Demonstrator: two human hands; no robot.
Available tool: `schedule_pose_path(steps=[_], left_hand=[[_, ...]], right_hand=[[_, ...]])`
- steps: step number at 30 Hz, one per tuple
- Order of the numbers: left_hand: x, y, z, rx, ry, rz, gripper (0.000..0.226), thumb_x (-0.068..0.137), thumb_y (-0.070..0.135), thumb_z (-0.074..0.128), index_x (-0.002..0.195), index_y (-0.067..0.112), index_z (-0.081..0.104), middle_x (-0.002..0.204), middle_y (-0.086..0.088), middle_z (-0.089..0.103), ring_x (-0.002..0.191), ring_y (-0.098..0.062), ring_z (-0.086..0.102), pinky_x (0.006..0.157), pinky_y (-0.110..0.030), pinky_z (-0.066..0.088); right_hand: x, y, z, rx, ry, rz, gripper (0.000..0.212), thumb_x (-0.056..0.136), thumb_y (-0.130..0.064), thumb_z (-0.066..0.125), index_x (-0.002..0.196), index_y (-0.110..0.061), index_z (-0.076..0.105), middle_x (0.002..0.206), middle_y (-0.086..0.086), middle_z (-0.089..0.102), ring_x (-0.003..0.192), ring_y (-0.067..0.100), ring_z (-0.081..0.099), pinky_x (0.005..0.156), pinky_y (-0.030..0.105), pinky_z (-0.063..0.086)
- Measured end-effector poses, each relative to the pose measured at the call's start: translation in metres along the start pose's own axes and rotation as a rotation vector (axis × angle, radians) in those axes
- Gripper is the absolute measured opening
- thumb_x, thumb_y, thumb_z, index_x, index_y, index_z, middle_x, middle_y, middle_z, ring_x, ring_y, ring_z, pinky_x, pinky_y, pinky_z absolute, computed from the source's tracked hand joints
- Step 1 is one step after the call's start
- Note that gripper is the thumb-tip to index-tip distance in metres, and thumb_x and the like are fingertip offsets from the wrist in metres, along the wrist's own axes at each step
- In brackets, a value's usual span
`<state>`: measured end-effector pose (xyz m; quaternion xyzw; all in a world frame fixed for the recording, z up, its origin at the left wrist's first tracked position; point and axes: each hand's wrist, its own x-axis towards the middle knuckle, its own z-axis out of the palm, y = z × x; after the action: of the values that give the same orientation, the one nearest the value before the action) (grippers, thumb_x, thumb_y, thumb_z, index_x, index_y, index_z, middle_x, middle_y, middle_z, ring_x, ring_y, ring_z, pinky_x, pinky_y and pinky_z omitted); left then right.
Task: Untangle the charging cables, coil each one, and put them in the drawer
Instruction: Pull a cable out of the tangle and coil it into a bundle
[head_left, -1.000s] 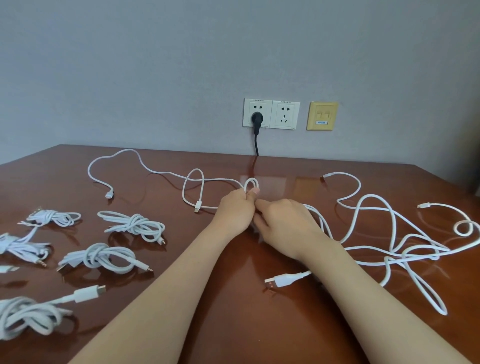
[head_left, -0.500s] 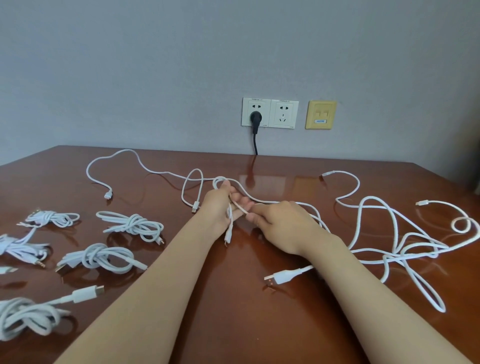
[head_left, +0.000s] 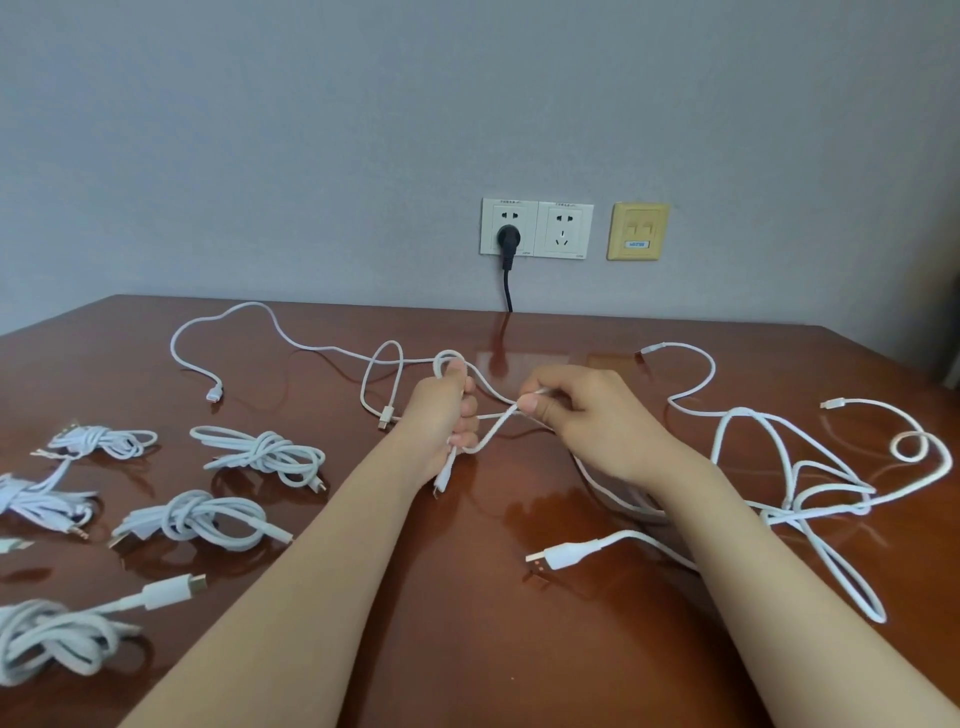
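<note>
White cable (head_left: 494, 427) strung between both hands | left hand (head_left: 441, 415) clenched round its loop (head_left: 448, 358), plug (head_left: 441, 480) dangling below | right hand (head_left: 592, 423) pinches the strand just to the right (the rest trails off right) | next wrap likely feeds leftward

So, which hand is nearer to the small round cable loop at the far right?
Right. The right hand is left of the loop; the left hand is farther left still. Both grip the cable between them.
</note>
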<state>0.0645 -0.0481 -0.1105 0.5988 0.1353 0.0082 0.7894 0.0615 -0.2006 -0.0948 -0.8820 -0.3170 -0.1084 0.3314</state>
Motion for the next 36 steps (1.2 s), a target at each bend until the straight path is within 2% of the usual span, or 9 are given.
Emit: schedule_pose_path(steps=[3,10,13,18,22,24,28,32,36], left_hand=[[-0.005,-0.004,0.007,0.196,-0.097,0.015,0.049,0.100,0.047,0.026,0.067,0.013,0.039,0.039,0.005,0.024,0.027,-0.006,0.019,0.034,-0.012,0.015],[-0.012,-0.007,0.015,0.262,-0.372,-0.025,0.066,0.076,0.076,0.007,0.059,0.018,0.035,0.039,0.004,0.025,0.030,-0.005,0.017,0.035,-0.011,0.013],[-0.016,-0.009,0.017,0.436,-0.476,0.021,0.065,0.059,0.080,0.016,0.066,0.019,0.036,0.042,0.005,0.026,0.032,-0.005,0.018,0.036,-0.012,0.014],[-0.021,-0.010,0.019,0.567,-0.604,0.043,0.050,0.063,0.065,0.045,0.070,0.017,0.035,0.042,0.009,0.027,0.035,-0.003,0.019,0.037,-0.017,0.015],[-0.022,-0.010,0.015,0.556,-0.660,0.091,0.039,0.081,0.048,0.048,0.065,0.016,0.033,0.046,0.008,0.027,0.039,-0.005,0.020,0.041,-0.019,0.017],[-0.022,-0.010,0.014,0.550,-0.661,0.083,0.034,0.092,0.038,0.045,0.067,0.016,0.037,0.049,0.008,0.031,0.045,-0.006,0.021,0.043,-0.017,0.019],[-0.023,-0.012,0.015,0.544,-0.645,0.074,0.025,0.095,0.032,0.043,0.078,0.014,0.046,0.048,0.010,0.045,0.046,-0.004,0.047,0.049,-0.015,0.039],[-0.028,-0.008,0.016,0.580,-0.641,0.114,0.040,0.097,0.031,0.043,0.061,0.015,0.036,0.037,0.011,0.032,0.031,-0.004,0.030,0.040,-0.015,0.023],[-0.027,-0.007,0.016,0.539,-0.629,0.096,0.036,0.093,0.031,0.051,0.064,0.014,0.036,0.040,0.006,0.029,0.028,-0.004,0.025,0.034,-0.014,0.021]], right_hand=[[0.002,-0.003,0.006,0.055,0.022,-0.028,0.020,0.091,-0.024,0.056,0.072,-0.029,0.056,0.071,-0.001,0.059,0.071,0.018,0.051,0.071,0.038,0.045],[0.002,0.001,0.009,0.085,0.071,0.044,0.020,0.089,-0.023,0.054,0.072,-0.034,0.053,0.076,-0.008,0.066,0.082,0.022,0.062,0.079,0.046,0.050],[0.002,0.003,0.006,0.030,0.112,0.055,0.014,0.091,-0.017,0.048,0.085,-0.029,0.048,0.075,-0.007,0.063,0.079,0.025,0.059,0.075,0.046,0.049],[0.003,0.009,0.001,0.001,0.167,0.090,0.027,0.091,-0.020,0.052,0.069,-0.035,0.048,0.064,-0.014,0.055,0.069,0.014,0.053,0.063,0.031,0.042],[0.005,0.009,0.001,-0.064,0.142,0.119,0.037,0.094,-0.025,0.051,0.058,-0.034,0.046,0.061,-0.014,0.050,0.065,0.013,0.047,0.055,0.028,0.032],[0.005,0.008,0.000,-0.066,0.148,0.127,0.036,0.094,-0.025,0.050,0.059,-0.033,0.046,0.064,-0.014,0.050,0.067,0.014,0.048,0.057,0.029,0.033],[0.006,0.008,0.001,-0.046,0.130,0.137,0.026,0.094,-0.024,0.050,0.069,-0.031,0.050,0.077,-0.009,0.050,0.082,0.020,0.051,0.072,0.033,0.041],[0.007,0.010,0.001,0.012,0.136,0.149,0.036,0.093,-0.024,0.052,0.059,-0.033,0.048,0.070,-0.009,0.053,0.075,0.019,0.051,0.073,0.036,0.043],[0.007,0.008,0.000,0.055,0.146,0.159,0.036,0.093,-0.024,0.052,0.058,-0.031,0.052,0.063,-0.006,0.060,0.070,0.019,0.056,0.070,0.036,0.045]])
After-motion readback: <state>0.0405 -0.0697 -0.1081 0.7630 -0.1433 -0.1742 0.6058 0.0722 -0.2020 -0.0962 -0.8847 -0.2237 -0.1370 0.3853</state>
